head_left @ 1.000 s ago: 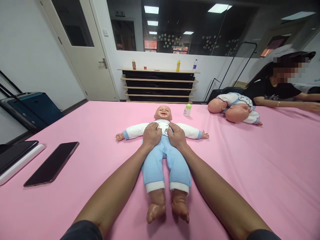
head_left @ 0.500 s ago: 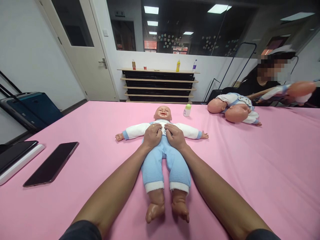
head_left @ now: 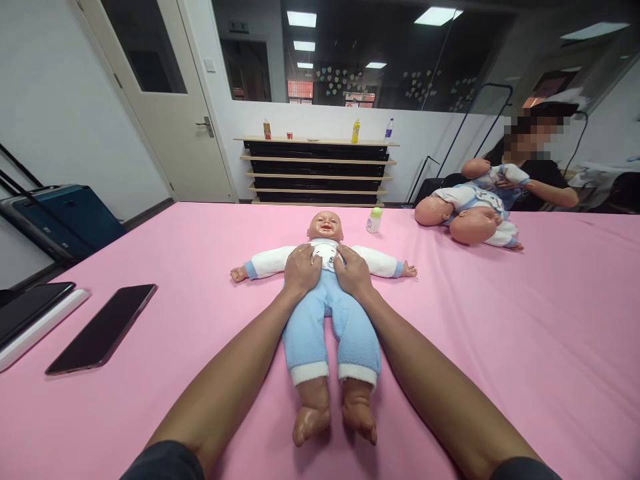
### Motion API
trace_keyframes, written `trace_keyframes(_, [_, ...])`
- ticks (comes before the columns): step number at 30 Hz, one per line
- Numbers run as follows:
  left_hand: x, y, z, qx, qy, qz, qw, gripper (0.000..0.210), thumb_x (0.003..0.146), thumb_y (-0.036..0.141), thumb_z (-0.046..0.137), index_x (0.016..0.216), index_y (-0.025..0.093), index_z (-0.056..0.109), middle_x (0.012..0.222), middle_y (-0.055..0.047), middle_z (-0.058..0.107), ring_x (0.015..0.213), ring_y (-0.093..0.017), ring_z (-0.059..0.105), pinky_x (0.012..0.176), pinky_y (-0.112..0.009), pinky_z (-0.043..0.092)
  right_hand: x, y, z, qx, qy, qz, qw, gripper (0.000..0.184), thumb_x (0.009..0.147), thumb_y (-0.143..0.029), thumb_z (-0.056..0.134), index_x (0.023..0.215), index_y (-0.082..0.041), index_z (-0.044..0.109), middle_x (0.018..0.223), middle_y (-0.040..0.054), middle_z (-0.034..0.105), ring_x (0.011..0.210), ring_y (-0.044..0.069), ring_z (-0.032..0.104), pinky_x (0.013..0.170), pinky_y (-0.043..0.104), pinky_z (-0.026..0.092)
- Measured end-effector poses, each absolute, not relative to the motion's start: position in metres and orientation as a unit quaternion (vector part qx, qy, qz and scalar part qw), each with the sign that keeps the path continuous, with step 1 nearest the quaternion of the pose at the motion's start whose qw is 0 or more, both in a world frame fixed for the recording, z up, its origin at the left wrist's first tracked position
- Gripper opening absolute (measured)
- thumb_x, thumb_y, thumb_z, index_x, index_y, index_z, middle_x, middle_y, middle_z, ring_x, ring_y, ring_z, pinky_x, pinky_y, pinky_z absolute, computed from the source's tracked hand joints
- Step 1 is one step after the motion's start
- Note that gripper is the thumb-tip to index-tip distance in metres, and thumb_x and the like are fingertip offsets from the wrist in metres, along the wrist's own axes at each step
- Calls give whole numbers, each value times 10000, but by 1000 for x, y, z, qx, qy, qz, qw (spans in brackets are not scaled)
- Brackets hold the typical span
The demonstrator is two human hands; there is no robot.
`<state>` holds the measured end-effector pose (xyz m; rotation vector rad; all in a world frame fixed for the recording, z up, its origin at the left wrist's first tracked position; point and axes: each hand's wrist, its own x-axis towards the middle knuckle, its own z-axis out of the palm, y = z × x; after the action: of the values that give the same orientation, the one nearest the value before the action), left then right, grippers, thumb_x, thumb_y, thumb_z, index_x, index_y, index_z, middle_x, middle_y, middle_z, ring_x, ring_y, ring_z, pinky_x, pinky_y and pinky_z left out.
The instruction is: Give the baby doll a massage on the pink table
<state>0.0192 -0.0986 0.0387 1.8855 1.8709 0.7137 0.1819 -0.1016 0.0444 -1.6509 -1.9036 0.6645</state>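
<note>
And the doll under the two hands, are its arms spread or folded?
Spread. The doll has both white sleeves stretched outward on the pink cloth, one to each side.

It looked like a training room or office, with baby dolls (head_left: 329, 293) on a pink-covered desk (head_left: 200, 267), a wide dark window (head_left: 380, 43) and a glazed door (head_left: 155, 123)

Four dolls: one central doll (head_left: 327, 293), two lying dolls (head_left: 474, 225) at far right, one held doll (head_left: 500, 179) just beyond. Two hands: one left hand (head_left: 303, 270), one right hand (head_left: 353, 272). One co-worker (head_left: 553, 190), far right. Four bottles: one small bottle (head_left: 373, 220) on the one table (head_left: 200, 267), three drink bottles (head_left: 355, 132) on one far rack (head_left: 320, 141). One cup (head_left: 289, 135), also there. One phone (head_left: 103, 330) and one dark slab (head_left: 35, 310), near left. One suitcase (head_left: 63, 217), left. One door (head_left: 165, 133), far left.
</note>
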Motion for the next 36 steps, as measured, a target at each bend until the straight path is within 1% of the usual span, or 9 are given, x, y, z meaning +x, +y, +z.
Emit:
trace_keyframes(5, [20, -102, 46, 637, 703, 272, 159, 332, 869, 284, 451, 1081, 118, 644, 1164, -123, 617, 1143, -214, 542, 1084, -391, 395, 181, -105, 51, -640, -680, 211, 287, 364, 933, -322, 411, 1159, -139, 631, 1173, 93, 609, 1120, 184, 551, 1064, 341, 420])
trace_keyframes(8, [20, -106, 52, 674, 651, 309, 164, 337, 877, 236, 445, 1147, 141, 624, 1232, -92, 595, 1193, -184, 520, 1107, -352, 389, 181, -106, 52, -565, -727, 190, 340, 353, 918, -275, 432, 1175, -138, 630, 1217, 74, 593, 1191, 165, 522, 1126, 318, 381])
trace_keyframes(10, [20, -107, 54, 708, 602, 314, 195, 296, 880, 212, 440, 1073, 162, 658, 1183, -58, 625, 1151, -155, 547, 1087, -315, 414, 182, -106, 51, -508, -760, 204, 349, 325, 910, -250, 448, 1139, -152, 657, 1209, 44, 604, 1198, 144, 527, 1140, 292, 377])
trace_keyframes(13, [20, -106, 52, 711, 588, 312, 227, 273, 879, 202, 442, 994, 175, 689, 1125, -31, 653, 1102, -137, 575, 1066, -297, 439, 182, -104, 47, -512, -758, 229, 333, 317, 912, -250, 457, 1122, -168, 679, 1203, 26, 612, 1195, 142, 537, 1135, 304, 393])
trace_keyframes(21, [19, -101, 42, 690, 633, 274, 218, 342, 879, 243, 438, 1121, 170, 669, 1226, -54, 615, 1186, -162, 539, 1124, -337, 394, 182, -102, 43, -602, -703, 252, 282, 376, 923, -311, 452, 1223, -182, 638, 1294, 39, 559, 1244, 179, 508, 1134, 350, 387])
trace_keyframes(26, [19, -99, 39, 669, 667, 259, 199, 346, 868, 278, 438, 1092, 151, 670, 1216, -84, 612, 1179, -187, 535, 1118, -360, 384, 182, -103, 46, -627, -689, 243, 270, 372, 929, -331, 431, 1202, -172, 627, 1234, 69, 586, 1169, 179, 536, 1071, 322, 411])
trace_keyframes(31, [19, -101, 40, 632, 709, 265, 170, 338, 865, 292, 447, 1069, 122, 658, 1146, -120, 624, 1140, -222, 540, 1092, -399, 389, 182, -105, 49, -655, -671, 226, 265, 373, 948, -368, 383, 1063, -132, 648, 1087, 95, 628, 1040, 175, 564, 997, 310, 440])
trace_keyframes(33, [19, -103, 44, 628, 708, 284, 154, 336, 867, 274, 451, 1099, 118, 638, 1168, -124, 611, 1159, -223, 528, 1092, -402, 388, 181, -105, 51, -654, -671, 203, 285, 362, 942, -356, 397, 1069, -126, 646, 1106, 102, 623, 1065, 186, 561, 1029, 338, 429])
trace_keyframes(36, [19, -106, 50, 671, 647, 322, 164, 323, 870, 223, 448, 1128, 144, 624, 1213, -88, 600, 1185, -178, 521, 1101, -342, 397, 181, -106, 52, -578, -723, 188, 329, 344, 919, -294, 434, 1150, -144, 640, 1226, 78, 588, 1204, 182, 517, 1130, 352, 375])
